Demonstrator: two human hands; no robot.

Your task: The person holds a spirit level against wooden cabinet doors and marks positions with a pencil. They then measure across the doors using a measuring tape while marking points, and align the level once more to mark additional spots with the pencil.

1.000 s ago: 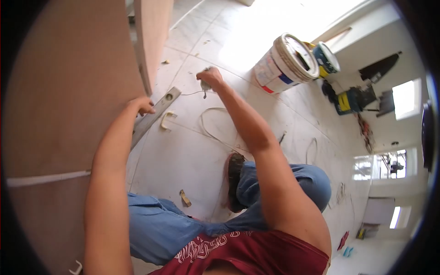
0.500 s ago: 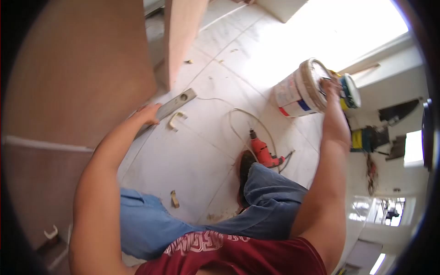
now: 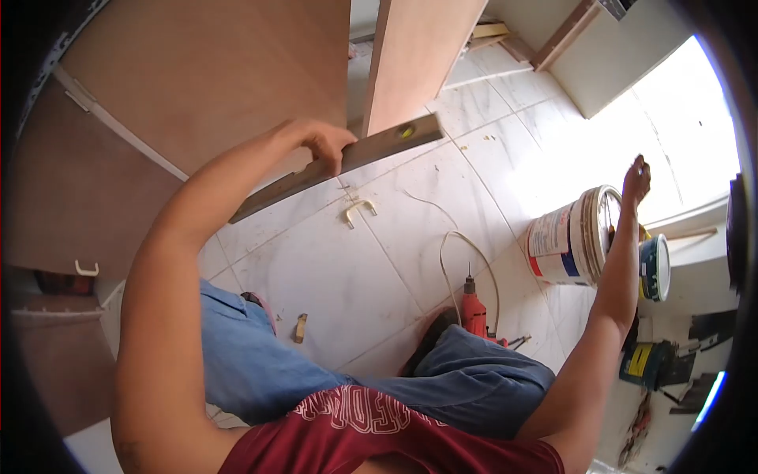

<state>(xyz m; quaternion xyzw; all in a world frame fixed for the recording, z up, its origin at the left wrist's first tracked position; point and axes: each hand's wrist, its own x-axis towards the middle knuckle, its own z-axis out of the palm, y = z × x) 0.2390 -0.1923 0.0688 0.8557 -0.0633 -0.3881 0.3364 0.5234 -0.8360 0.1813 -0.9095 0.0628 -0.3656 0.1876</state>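
My left hand (image 3: 325, 144) is closed around a metal spirit level (image 3: 379, 147), held at a slant above the floor beside the brown panels. The level's round vial is near its far right end. My right hand (image 3: 637, 183) is raised just past the open top of a white bucket (image 3: 564, 243). Its fingers are curled together, and whatever they may hold is too small to make out. A white C-shaped handle (image 3: 360, 212) lies on the tiles below the level. A red drill (image 3: 474, 308) with its bit upward lies by my shoe.
Brown cabinet panels (image 3: 213, 71) stand on the left, with an upright board edge (image 3: 410, 63) behind the level. A cord (image 3: 496, 276) loops over the tiles. A smaller green tub (image 3: 649, 268) is beside the bucket. A small wood piece (image 3: 301, 328) lies near my legs.
My left hand has lifted the spirit level off the floor and moved it rightward. My right hand has come out of the bucket's top and risen away from it. The view has shifted.
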